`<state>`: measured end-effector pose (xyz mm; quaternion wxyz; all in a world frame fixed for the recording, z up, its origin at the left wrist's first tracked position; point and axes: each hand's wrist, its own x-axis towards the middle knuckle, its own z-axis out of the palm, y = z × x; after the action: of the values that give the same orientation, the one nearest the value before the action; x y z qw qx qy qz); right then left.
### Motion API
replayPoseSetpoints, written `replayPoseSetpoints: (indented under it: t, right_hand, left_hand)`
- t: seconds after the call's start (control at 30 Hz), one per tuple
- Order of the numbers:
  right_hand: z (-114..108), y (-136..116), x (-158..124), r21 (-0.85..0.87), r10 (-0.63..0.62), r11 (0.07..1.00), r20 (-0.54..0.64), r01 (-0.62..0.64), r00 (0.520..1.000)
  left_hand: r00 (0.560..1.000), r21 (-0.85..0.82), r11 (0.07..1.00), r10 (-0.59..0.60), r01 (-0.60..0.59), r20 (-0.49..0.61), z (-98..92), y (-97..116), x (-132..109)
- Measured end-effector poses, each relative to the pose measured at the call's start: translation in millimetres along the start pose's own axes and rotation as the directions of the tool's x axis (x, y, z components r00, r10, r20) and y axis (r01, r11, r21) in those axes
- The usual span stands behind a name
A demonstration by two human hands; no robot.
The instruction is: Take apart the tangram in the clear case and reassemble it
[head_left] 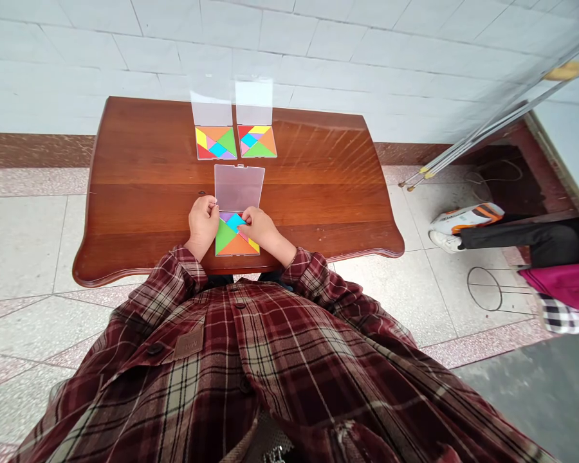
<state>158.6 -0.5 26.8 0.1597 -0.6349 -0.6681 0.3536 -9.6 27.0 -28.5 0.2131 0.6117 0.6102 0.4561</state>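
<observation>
Close to the table's near edge lies an open clear plastic case holding a tangram of coloured pieces (236, 236), with its frosted lid (239, 188) lying open beyond it. My left hand (203, 225) curls at the case's left edge, its fingertips pinched near the hinge. My right hand (260, 230) lies over the right side, fingertips on the cyan and purple pieces and hiding part of the tangram. Farther back stand two similar open cases of coloured pieces (215, 143) (257, 141), their lids (211, 106) (253, 96) raised toward the wall.
The cases lie on a polished brown wooden table (145, 154) against a tiled wall (289, 38). My plaid shirt (231, 360) fills the bottom of the view. To the right stand metal poles (482, 122), a seated person's leg and white shoe (463, 231), and a pink cloth (564, 286).
</observation>
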Motion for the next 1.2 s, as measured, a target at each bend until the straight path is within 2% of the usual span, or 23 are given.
replayPoseSetpoints:
  t: [0.17,0.3,0.43,0.5,0.57,0.63,0.67,0.7,0.77,0.8,0.87,0.93,1.07,1.2]
  right_hand:
    - [-7,15,2,0.318,-0.026,0.947,-0.092,0.054,0.995]
    - [-29,46,3,0.398,0.065,0.916,-0.264,0.047,0.962]
    - [-52,77,1,0.218,0.122,0.975,-0.358,-0.044,0.926]
    - [-57,82,-1,0.055,0.109,0.994,-0.371,-0.096,0.922]
    - [-58,77,-5,-0.101,0.061,0.989,-0.372,-0.106,0.926]
    - [-56,63,-8,-0.211,-0.074,0.977,-0.284,0.013,0.956]
    - [-54,53,-9,-0.238,-0.177,0.962,-0.178,0.133,0.968]
    - [-52,43,-10,-0.243,-0.287,0.932,-0.037,0.27,0.957]
    - [-49,23,-9,-0.224,-0.449,0.834,0.253,0.504,0.857]
    - [-48,13,-8,-0.238,-0.466,0.792,0.36,0.563,0.808]
    - [-48,-2,-4,-0.315,-0.419,0.728,0.498,0.609,0.759]
    - [-50,-11,1,-0.409,-0.337,0.677,0.567,0.612,0.752]
    - [-54,-20,11,-0.502,-0.223,0.619,0.625,0.604,0.748]
    - [-54,-23,18,-0.52,-0.187,0.604,0.645,0.605,0.741]
  left_hand:
    - [1.0,-0.031,1.0,0.004,-0.005,-0.007,1.3,-3,0]
    - [0.999,-0.078,0.997,-0.03,0.027,-0.034,3.1,-8,1]
    - [0.997,-0.079,0.997,-0.032,0.027,-0.068,2.0,-6,1]
    - [0.997,-0.067,0.997,-0.032,0.027,-0.076,0.8,-4,1]
    - [0.997,-0.06,0.998,-0.033,0.029,-0.076,0.1,-2,1]
    - [0.997,-0.058,0.998,-0.031,0.027,-0.073,0.2,-3,2]
    - [0.997,-0.059,0.998,-0.028,0.023,-0.071,0.6,-4,2]
    - [0.997,-0.061,0.998,-0.025,0.02,-0.07,1.2,-5,2]
    - [0.997,-0.068,0.997,-0.025,0.021,-0.068,2.3,-6,2]
    - [0.997,-0.072,0.997,-0.028,0.024,-0.067,2.7,-7,2]
    - [0.998,-0.078,0.996,-0.039,0.034,-0.057,3.0,-7,2]
    - [0.998,-0.078,0.996,-0.049,0.046,-0.04,2.6,-6,2]
    - [0.998,-0.063,0.996,-0.058,0.057,-0.013,1.4,-2,2]
    - [0.998,-0.054,0.996,-0.07,0.069,-0.006,1.1,-1,2]
